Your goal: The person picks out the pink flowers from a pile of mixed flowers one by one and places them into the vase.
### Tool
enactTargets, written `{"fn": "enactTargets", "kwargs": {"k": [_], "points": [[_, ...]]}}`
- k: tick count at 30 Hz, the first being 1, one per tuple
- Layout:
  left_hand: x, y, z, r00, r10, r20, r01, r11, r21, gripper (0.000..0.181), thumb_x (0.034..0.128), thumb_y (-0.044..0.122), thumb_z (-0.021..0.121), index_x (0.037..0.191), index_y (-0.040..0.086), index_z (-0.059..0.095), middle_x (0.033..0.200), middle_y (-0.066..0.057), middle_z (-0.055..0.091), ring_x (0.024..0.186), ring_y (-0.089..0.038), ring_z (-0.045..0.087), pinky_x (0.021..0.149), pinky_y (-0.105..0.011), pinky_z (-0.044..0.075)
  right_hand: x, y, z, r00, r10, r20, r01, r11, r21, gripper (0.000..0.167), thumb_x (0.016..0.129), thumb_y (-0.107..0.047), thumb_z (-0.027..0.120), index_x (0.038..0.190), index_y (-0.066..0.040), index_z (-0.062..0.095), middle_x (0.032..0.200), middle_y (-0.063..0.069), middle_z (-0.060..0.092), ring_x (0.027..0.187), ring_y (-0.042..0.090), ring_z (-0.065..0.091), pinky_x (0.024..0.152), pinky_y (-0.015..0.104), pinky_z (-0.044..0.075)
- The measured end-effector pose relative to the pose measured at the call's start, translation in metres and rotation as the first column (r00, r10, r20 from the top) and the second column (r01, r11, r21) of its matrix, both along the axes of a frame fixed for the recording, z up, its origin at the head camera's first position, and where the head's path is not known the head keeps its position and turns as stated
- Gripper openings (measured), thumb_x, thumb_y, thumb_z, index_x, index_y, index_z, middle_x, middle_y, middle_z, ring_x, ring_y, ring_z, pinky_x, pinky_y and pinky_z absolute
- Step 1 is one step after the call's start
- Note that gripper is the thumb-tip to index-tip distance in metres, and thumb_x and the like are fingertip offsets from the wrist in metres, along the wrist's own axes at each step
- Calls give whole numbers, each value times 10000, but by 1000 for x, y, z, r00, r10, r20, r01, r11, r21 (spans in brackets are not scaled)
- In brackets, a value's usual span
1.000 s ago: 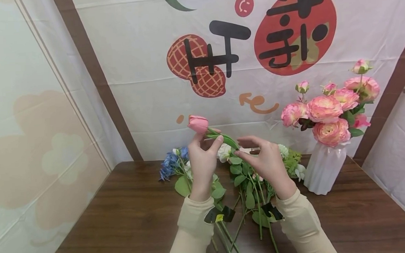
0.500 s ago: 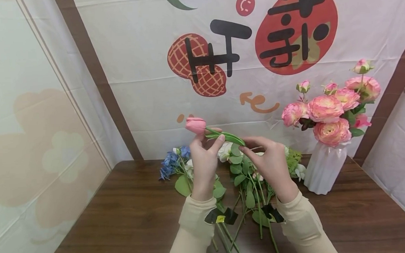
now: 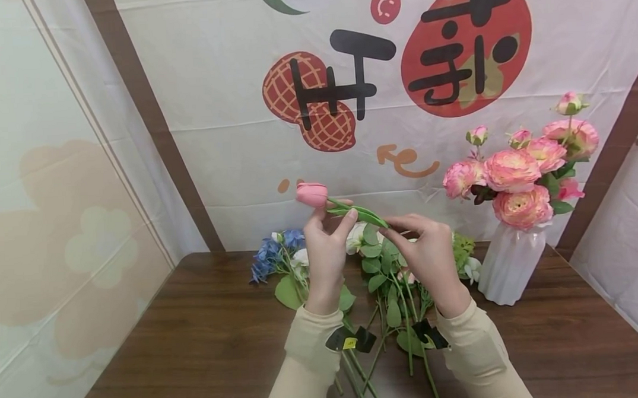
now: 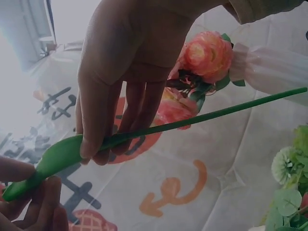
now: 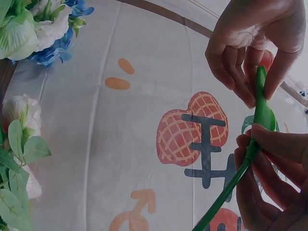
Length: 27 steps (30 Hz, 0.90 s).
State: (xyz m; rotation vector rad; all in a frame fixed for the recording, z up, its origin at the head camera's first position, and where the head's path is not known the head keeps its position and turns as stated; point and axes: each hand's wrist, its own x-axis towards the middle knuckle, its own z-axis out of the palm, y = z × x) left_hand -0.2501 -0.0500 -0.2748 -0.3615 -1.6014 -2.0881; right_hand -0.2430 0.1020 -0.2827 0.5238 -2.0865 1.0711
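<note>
Both hands hold a pink tulip (image 3: 312, 194) in the air above the table, its bloom pointing left. Just below the bloom, my left hand (image 3: 325, 255) pinches the green leaf and stem between thumb and fingers. Farther down, my right hand (image 3: 427, 256) pinches the lower end of the leaf where it wraps the stem. In the left wrist view, the long bare stem (image 4: 216, 114) runs past the right hand (image 4: 130, 53), and the broad leaf (image 4: 61, 155) spans between both hands. The right wrist view shows the left hand (image 5: 260, 38) largely covering the bloom.
Beneath the hands, several loose flower stems (image 3: 409, 337) lie on the brown wooden table (image 3: 207, 340), with blue flowers (image 3: 268, 257) and green leaves (image 3: 375, 265) behind. A white vase (image 3: 511, 268) of pink flowers (image 3: 512, 171) stands at the right. A printed cloth (image 3: 213, 108) hangs behind.
My right hand has shifted slightly right along the tulip's leaf and closed its fingertips on its lower end. The left hand has drifted a little right, keeping its pinch.
</note>
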Motion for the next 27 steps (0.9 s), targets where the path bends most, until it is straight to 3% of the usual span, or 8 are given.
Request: {"fn": "enactTargets", "kwargs": {"k": [6,10,14,18,21,27], "points": [[0,-3,-1,998,-57,-3,57,998,-32,264,902,151,642,1157,81,635,1077,-130,653,958,-263,645,901,-381,518,-1,3,0,1000,-26,-4,26,1000,-18,170,794,-169,761,962,-150,768,854,8,736,702,111,681,641,288,567],[-4,-6,-3,997,-75,-16,75,997,-5,277,913,136,617,1173,40,623,1080,-155,657,971,-292,632,914,-364,505,-2,7,0,998,-58,5,58,998,-38,163,798,-175,760,961,-166,769,870,-2,739,698,110,677,631,249,554],[-10,-11,-9,998,-49,-27,49,999,12,242,884,16,571,1115,-28,624,1044,-202,657,915,-193,641,875,-352,518,-2,11,-1,997,-72,9,72,996,-54,159,806,-177,755,964,-169,769,876,-3,739,708,108,674,640,153,521],[-16,-22,-18,999,30,15,-29,995,-96,191,899,46,581,1067,-12,649,1008,-153,679,905,-192,638,831,-337,515,-3,15,0,997,-81,-10,80,994,-68,158,803,-172,759,960,-154,770,864,9,740,698,95,668,628,106,494],[-19,-32,-25,991,114,71,-94,966,-241,178,909,138,617,1054,52,671,1012,-93,685,932,-224,623,784,-296,485,-4,22,1,994,-104,-20,102,991,-83,158,798,-158,764,954,-138,772,864,35,742,684,28,652,619,78,479],[-25,-50,-40,972,211,104,-139,872,-469,185,898,182,626,1055,94,667,1044,-62,662,960,-215,608,736,-327,504,-4,45,7,983,-169,-71,161,981,-104,163,783,-106,770,942,-68,766,851,112,737,675,-191,546,614,22,446]]}}
